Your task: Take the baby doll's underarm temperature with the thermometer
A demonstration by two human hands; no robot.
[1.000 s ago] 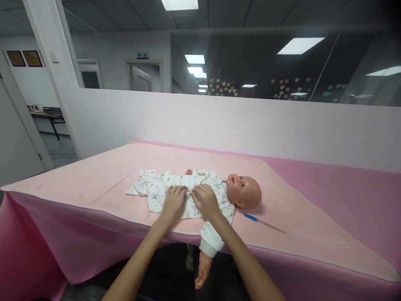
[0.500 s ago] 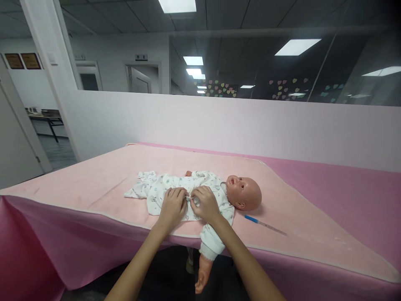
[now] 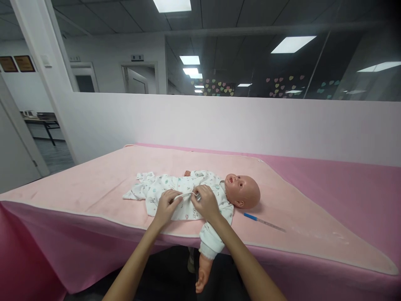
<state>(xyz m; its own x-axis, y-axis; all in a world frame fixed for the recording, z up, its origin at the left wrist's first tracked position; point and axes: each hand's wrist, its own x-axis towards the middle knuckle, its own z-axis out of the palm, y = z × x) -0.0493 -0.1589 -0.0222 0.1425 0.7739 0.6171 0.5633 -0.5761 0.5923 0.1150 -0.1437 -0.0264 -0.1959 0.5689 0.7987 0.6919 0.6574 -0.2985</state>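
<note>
A baby doll (image 3: 246, 191) lies on its back, head to the right, dressed in a white printed outfit (image 3: 183, 212). Over its belly, my left hand (image 3: 166, 205) pinches one part of a white tie string (image 3: 185, 195). My right hand (image 3: 206, 203) pinches the string farther right, where it curves by the fingertips. The string spans the gap between both hands. One doll arm (image 3: 204, 269) hangs over the table's front edge, below my right forearm, with its sleeve bunched up. The doll's other hand (image 3: 187, 173) shows at the far side.
A thermometer-like glass stick with a blue end (image 3: 250, 216) lies right of the doll, below its head. A pale pink cloth (image 3: 103, 177) covers the table over a darker pink one (image 3: 360, 184). Behind stands a white half wall (image 3: 219, 125) with glass above.
My left hand has moved left and slightly down, away from my right hand, drawing out a longer stretch of the string. My right hand stays nearly in place. The view shifted slightly.
</note>
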